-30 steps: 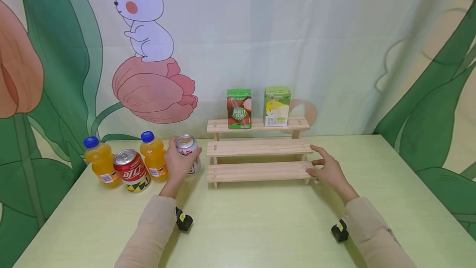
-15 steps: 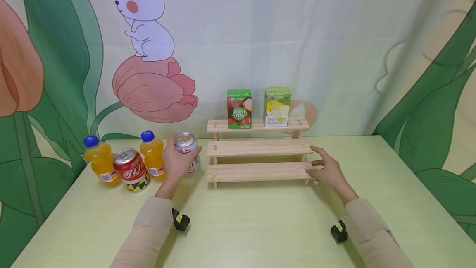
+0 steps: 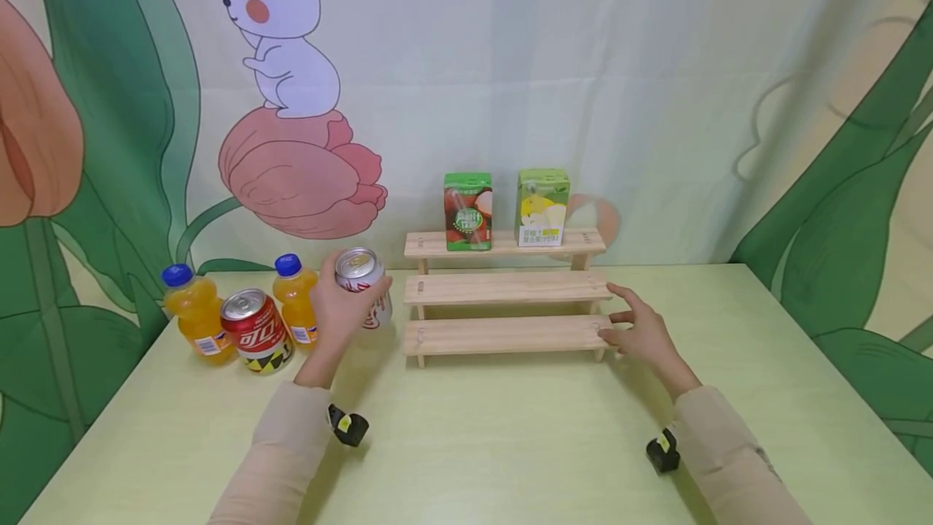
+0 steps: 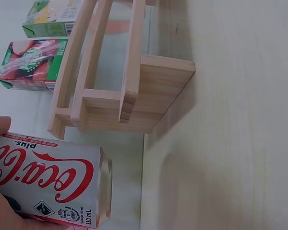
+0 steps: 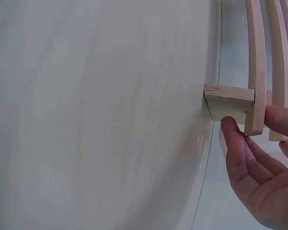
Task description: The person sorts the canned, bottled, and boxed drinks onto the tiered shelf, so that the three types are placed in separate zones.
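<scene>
My left hand (image 3: 342, 306) grips a white-and-silver Coca-Cola Plus can (image 3: 368, 302), thumb on one side and fingers on the other. The can is upright, raised off the tabletop left of a three-step wooden display rack (image 3: 503, 335). Its red lettering and base show in the left wrist view, clear of the rack's end. My right hand (image 3: 645, 339) holds the rack's right end, fingers at the ends of the lower and middle steps. Seen from the right wrist, its fingertips (image 5: 229, 125) lie against the front step's end and another finger reaches between the steps.
On the rack's top step stand a red-and-green juice box (image 3: 469, 213) and a light green juice box (image 3: 543, 209). Left of my left hand are an orange drink bottle (image 3: 200, 318), a red cola can (image 3: 257, 332) and a second orange bottle (image 3: 295, 302). A printed curtain hangs behind the table.
My left hand has lifted the Coca-Cola can off the table, up and slightly left. The right hand stays at the rack's end.
</scene>
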Motion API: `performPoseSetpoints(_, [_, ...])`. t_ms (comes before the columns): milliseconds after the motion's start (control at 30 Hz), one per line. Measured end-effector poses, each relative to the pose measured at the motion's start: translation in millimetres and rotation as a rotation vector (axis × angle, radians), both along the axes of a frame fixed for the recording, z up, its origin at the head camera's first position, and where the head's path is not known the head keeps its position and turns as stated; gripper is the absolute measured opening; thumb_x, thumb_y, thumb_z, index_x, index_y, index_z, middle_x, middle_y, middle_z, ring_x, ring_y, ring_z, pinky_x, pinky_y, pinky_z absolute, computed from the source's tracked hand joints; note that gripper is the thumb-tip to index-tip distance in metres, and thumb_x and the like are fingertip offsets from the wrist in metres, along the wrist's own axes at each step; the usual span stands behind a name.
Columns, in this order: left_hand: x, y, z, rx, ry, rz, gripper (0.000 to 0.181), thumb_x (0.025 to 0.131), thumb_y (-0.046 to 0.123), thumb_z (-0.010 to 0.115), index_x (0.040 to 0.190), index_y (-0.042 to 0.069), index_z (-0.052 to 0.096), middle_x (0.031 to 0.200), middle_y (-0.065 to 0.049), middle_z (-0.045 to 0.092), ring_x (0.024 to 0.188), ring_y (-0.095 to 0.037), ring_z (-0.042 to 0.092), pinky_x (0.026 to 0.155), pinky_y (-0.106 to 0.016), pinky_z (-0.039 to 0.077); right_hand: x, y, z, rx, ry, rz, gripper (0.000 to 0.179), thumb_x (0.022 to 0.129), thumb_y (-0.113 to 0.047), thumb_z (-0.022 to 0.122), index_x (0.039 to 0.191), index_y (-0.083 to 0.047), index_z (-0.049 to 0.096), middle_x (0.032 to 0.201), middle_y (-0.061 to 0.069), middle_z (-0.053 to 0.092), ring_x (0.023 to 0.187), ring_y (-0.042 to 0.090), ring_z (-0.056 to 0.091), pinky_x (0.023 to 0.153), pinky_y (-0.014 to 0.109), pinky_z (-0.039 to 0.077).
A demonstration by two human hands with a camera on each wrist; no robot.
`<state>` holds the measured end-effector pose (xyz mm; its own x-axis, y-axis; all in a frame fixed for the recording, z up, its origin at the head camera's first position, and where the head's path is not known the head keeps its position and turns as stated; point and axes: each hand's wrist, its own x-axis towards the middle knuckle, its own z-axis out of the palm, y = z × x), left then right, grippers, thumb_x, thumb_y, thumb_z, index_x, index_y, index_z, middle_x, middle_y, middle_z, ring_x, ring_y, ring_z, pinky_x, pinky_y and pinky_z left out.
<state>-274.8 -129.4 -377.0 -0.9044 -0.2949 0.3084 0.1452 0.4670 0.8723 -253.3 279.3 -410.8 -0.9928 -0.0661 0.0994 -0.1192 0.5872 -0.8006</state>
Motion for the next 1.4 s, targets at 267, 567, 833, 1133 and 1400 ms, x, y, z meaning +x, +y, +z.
performPoseSetpoints(267, [4.7, 2.8, 8.5, 0.001, 0.025, -0.009, 0.071, 0.072, 0.028, 0.077, 0.128, 0.006, 0.041, 0.116, -0.016, 0.054, 0.103, -0.030, 0.053, 0.087, -0.045, 0.046, -0.6, 0.7, -0.2, 0.001, 0.004, 0.007, 0.072, 0.081, 0.001, 0.063, 0.142, -0.005, 0.026, 0.111, 0.038, 0.051, 0.066, 0.025, 0.064, 0.055, 0.037, 0.053])
performPoseSetpoints(567, [7.3, 6.6, 16.8, 0.003, 0.026, -0.009, 0.072, 0.071, 0.027, 0.077, 0.129, 0.006, 0.040, 0.116, -0.017, 0.055, 0.102, -0.030, 0.053, 0.087, -0.045, 0.046, -1.5, 1.5, -0.3, -0.003, 0.006, 0.004, 0.072, 0.081, 0.001, 0.063, 0.142, -0.005, 0.026, 0.111, 0.038, 0.051, 0.068, 0.026, 0.064, 0.055, 0.036, 0.053])
performPoseSetpoints(833, [7.9, 9.7, 20.5, -0.012, 0.036, -0.017, 0.072, 0.071, 0.027, 0.078, 0.129, 0.006, 0.041, 0.116, -0.016, 0.055, 0.102, -0.030, 0.054, 0.086, -0.044, 0.046, -2.7, 2.4, -0.5, -0.005, -0.003, 0.002, 0.072, 0.081, 0.001, 0.064, 0.142, -0.006, 0.026, 0.111, 0.037, 0.051, 0.069, 0.027, 0.064, 0.056, 0.037, 0.053])
performPoseSetpoints(1133, [7.3, 14.1, 25.2, -0.042, 0.079, -0.020, 0.069, 0.069, 0.028, 0.079, 0.126, 0.007, 0.046, 0.113, -0.015, 0.058, 0.099, -0.030, 0.055, 0.084, -0.044, 0.047, -1.9, 2.5, -0.4, 0.000, -0.006, 0.010, 0.072, 0.082, -0.001, 0.063, 0.143, -0.006, 0.025, 0.112, 0.037, 0.050, 0.071, 0.026, 0.063, 0.056, 0.039, 0.053])
performPoseSetpoints(1400, [8.8, 15.8, 28.5, -0.049, 0.053, -0.050, 0.071, 0.071, 0.027, 0.078, 0.128, 0.006, 0.043, 0.116, -0.015, 0.056, 0.101, -0.030, 0.054, 0.085, -0.045, 0.047, -1.7, 0.5, -1.1, 0.009, -0.009, -0.002, 0.071, 0.082, 0.000, 0.064, 0.142, -0.006, 0.026, 0.111, 0.036, 0.052, 0.072, 0.027, 0.063, 0.056, 0.038, 0.053])
